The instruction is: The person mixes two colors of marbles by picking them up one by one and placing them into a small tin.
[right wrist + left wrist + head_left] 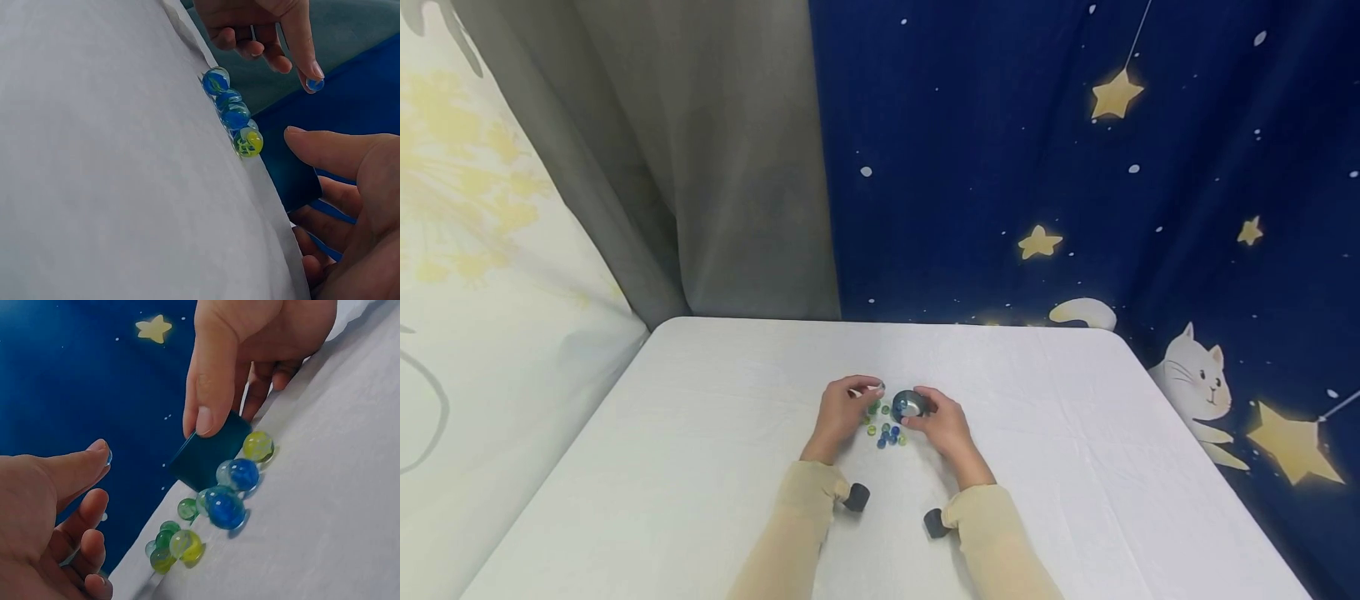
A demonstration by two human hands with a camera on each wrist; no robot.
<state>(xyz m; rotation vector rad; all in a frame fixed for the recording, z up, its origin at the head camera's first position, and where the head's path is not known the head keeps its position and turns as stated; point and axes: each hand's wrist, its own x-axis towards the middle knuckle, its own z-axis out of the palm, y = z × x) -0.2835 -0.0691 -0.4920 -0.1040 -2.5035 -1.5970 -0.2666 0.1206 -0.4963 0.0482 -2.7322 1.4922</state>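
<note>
1. Left hand (839,412) pinches a marble (882,386), thumb and forefinger together.
2. Right hand (947,425) grips the cup (209,456) between thumb and fingers.
3. Cup: beside loose marbles (226,509), mouth up, axis near-vertical.

White-covered table (715,517), gray curtain (752,158), navy curtain (955,158) with yellow stars, white cat (1198,379), pale yellow-patterned drape (490,333) at left.

Left hand (842,410) in a pinch — right hand (946,425) in a wider curl
</note>
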